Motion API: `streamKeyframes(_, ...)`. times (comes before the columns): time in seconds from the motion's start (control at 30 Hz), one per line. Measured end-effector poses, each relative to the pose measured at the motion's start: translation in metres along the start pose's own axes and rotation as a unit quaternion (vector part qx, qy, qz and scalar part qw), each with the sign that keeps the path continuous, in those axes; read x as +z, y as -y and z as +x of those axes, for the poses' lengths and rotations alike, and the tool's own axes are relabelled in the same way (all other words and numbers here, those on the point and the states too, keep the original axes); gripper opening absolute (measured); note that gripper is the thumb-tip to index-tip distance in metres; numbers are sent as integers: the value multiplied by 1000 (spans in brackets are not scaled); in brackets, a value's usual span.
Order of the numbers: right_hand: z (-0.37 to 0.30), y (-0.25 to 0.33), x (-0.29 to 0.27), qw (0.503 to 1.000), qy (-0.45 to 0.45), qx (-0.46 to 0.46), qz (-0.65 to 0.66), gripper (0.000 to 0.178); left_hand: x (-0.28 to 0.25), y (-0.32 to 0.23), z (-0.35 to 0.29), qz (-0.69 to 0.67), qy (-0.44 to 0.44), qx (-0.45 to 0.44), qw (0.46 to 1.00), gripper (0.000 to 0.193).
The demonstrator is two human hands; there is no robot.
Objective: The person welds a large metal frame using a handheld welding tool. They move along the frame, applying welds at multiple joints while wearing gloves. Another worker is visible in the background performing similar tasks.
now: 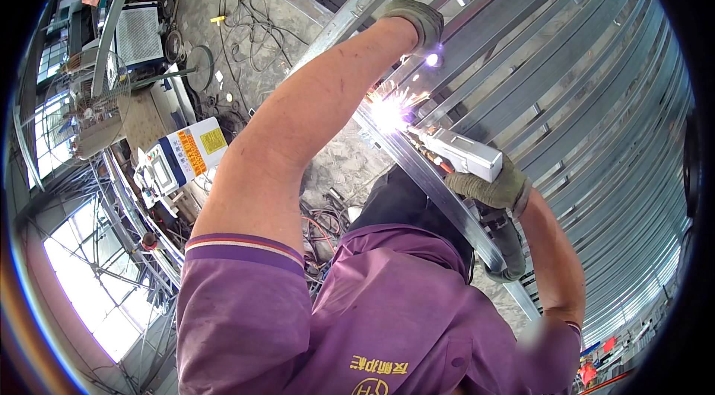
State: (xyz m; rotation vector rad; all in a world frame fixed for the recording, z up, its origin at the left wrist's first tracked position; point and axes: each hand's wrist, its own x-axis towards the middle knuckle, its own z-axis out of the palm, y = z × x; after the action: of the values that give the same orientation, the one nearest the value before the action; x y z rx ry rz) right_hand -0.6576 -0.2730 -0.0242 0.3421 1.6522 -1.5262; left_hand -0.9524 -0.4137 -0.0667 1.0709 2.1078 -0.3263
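My right hand (488,188), in a grey-green work glove, is closed round a handheld welding gun (465,153) with a silver, box-like body. The gun's tip points left at a bright white weld spot (390,113), which throws orange sparks where a bar meets the long metal rail (436,188). My left hand (417,23), gloved as well, is beyond the sparks, curled over a metal bar (477,21) of the frame. Its fingertips are mostly hidden.
Many parallel metal bars (581,60) fill the right side. On the left are a white box machine with an orange label (190,149), a wire-caged fan (86,101) and a grey-panelled unit (139,34). Black cables (257,23) lie tangled on the concrete floor; more hoses (324,227) lie near my legs.
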Motion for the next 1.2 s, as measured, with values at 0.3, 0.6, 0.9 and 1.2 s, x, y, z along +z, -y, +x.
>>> streamKeyframes(0.3, -4, 3, -1, 1000, 8, -1, 16, 65, -1, 0, 0, -17, 5, -2, 1000, 75)
streamKeyframes(0.6, -4, -2, -1, 1000, 4, -10, 5, 66, -6, -1, -4, -21, 20, -3, 1000, 72)
streamKeyframes(0.9, -13, -7, 4, 998, -38, -52, 1, 58, -18, -2, -13, -18, 33, -19, 999, 61)
streamKeyframes(1.2, -80, -50, 39, 928, -233, -237, -169, 37, -9, -5, -7, -45, 45, -11, 998, 64)
